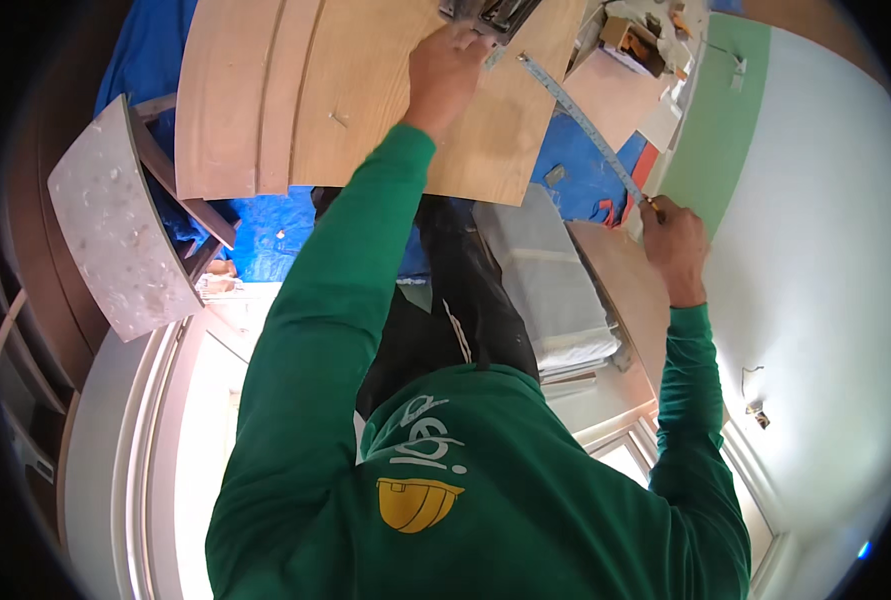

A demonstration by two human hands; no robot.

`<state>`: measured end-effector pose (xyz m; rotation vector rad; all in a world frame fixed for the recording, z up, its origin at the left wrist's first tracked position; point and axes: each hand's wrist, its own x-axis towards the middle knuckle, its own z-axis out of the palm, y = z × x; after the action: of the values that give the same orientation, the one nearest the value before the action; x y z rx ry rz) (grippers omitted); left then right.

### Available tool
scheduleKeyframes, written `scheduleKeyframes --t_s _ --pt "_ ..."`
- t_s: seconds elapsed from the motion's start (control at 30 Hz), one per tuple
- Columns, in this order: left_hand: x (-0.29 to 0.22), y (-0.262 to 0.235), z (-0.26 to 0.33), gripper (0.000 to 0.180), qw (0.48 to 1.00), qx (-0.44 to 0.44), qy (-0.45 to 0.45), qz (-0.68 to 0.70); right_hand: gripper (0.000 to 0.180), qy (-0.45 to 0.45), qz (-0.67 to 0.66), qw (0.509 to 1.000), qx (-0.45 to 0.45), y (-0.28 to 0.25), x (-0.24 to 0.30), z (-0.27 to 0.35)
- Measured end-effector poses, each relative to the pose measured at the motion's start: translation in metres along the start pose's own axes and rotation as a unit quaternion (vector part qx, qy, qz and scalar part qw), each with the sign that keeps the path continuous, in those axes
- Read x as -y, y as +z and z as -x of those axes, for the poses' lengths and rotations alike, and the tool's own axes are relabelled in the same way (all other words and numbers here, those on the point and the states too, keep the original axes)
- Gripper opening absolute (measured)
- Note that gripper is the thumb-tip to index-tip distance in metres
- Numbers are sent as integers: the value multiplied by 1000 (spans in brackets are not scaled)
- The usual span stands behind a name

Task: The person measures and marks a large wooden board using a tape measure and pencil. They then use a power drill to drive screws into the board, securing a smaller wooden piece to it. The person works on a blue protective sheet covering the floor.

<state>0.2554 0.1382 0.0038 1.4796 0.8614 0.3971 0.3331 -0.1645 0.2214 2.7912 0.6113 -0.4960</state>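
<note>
My left hand point(447, 80) is closed at the near edge of a dark tool with metal parts point(495, 14), which is cut off by the top of the view. Both are over a pale wooden panel point(365, 130), whose near edge faces my legs. Off to the right, my right hand point(677, 245) grips the lower end of a silver-grey measuring tape point(590, 130). The tape slants up and left, its far end over the panel's right part. A small dark and orange item point(657, 208) shows at my right fingertips; its kind is unclear.
A paint-spotted grey board point(120, 220) leans at the left beside brown wooden pieces point(180, 185). Blue sheeting point(265, 235) covers the floor. A grey wrapped stack point(545, 285) lies right of my legs. An open box point(633, 45) stands at upper right, near the green-and-white wall point(815, 180).
</note>
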Motion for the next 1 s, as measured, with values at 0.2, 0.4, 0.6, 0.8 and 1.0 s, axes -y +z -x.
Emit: scheduleKeyframes --t_s 0.2,0.4,0.6,0.8,1.0 --pt "-22 10 -54 33 933 -1 217 -288 22 -66 95 992 -58 -18 10 -31" --pt "-64 -1 -77 31 940 125 179 -261 21 -88 115 984 -101 -20 4 -51" --pt "-110 -15 -94 32 941 128 120 -288 20 -84 127 983 -102 -22 21 -70" --pt "-100 -17 -91 36 943 133 116 -283 21 -72 146 983 -85 -25 20 -81" --pt "-90 -18 -95 37 947 134 113 -268 25 -33 145 989 -26 -31 26 -88"
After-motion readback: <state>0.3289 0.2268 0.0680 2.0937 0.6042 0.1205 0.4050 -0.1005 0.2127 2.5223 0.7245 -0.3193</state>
